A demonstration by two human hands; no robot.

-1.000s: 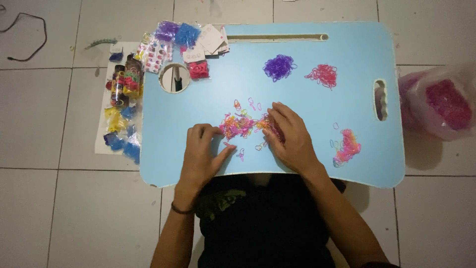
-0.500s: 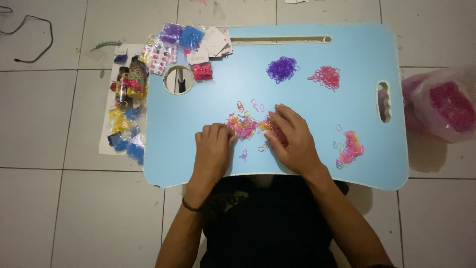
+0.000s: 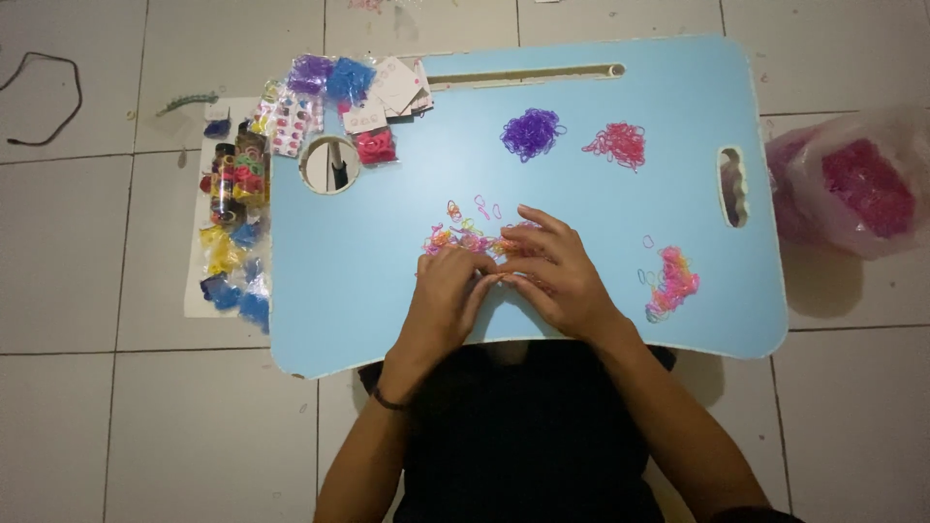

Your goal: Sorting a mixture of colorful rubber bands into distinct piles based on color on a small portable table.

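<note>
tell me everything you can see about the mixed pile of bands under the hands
The mixed pile is a loose scatter of tiny elastic loops, pink, orange and yellow, lying flat mid-way across the blue table. A few loops stray just beyond it. The left hand and right hand rest on its near edge, fingertips meeting there.

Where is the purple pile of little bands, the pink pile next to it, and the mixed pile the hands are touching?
purple pile point(image 3: 531, 133), head view, middle of the heap.
pink pile point(image 3: 617, 144), head view, middle of the heap.
mixed pile point(image 3: 455, 237), head view, bands showing just above the left hand point(image 3: 441, 305).
</note>
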